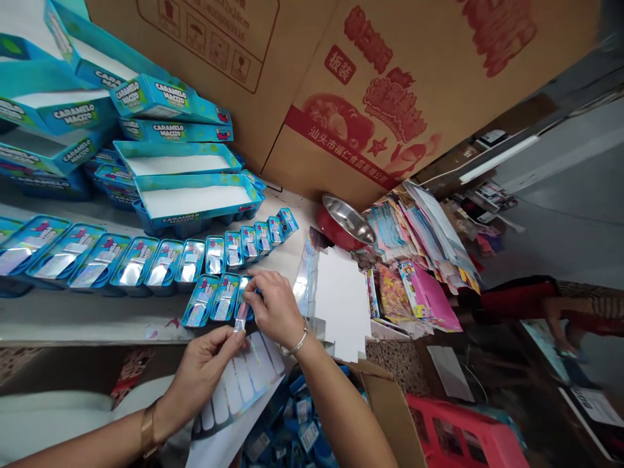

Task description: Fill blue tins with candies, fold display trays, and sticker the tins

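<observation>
A narrow shiny sticker (240, 317) stretches between my two hands. My left hand (209, 361) pinches its lower end between thumb and forefinger. My right hand (273, 305) has its fingers closed at the upper end, over a small blue box (240, 294) that it partly covers. Beside it stand two more small blue boxes (225, 297) with shiny strips on their tops. Below my hands lies a sheet of white label shapes (241, 383), several with glossy edges. A long row of similar blue boxes (134, 261) runs behind on the table.
Blue display trays (195, 198) are stacked at the left back, before a large cardboard carton (312, 84). To the right sit a metal bowl (348, 220), white card (344, 302) and packets (394, 292). Below are an open box of blue pieces (307, 422) and a red stool (463, 432). Another person's arm (556, 318) shows far right.
</observation>
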`<action>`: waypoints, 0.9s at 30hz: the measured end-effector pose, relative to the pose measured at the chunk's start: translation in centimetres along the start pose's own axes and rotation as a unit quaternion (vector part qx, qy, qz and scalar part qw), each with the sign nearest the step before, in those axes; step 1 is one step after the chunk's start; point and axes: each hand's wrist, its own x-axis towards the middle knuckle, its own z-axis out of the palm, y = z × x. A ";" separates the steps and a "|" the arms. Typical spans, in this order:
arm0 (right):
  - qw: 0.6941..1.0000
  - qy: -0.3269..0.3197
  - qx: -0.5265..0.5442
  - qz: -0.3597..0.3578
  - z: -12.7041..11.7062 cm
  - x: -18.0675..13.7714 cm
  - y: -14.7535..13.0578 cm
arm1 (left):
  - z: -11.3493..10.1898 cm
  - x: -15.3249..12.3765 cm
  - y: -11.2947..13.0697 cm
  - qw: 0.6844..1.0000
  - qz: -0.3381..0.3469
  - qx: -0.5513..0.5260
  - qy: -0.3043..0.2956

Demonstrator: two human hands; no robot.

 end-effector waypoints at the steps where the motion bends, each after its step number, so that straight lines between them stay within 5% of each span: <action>1: 1.000 -0.003 -0.002 -0.001 0.0 0.0 0.0 | -0.1 0.1 -0.2 1.000 0.014 0.003 -0.004; 8: 1.000 -0.018 0.002 -0.009 -0.4 -0.4 -0.3 | -1.0 0.7 -1.7 0.992 0.097 0.067 -0.041; 27: 0.998 -0.017 -0.057 -0.006 0.2 0.8 0.1 | 0.0 1.0 -1.1 1.000 -0.003 0.006 0.007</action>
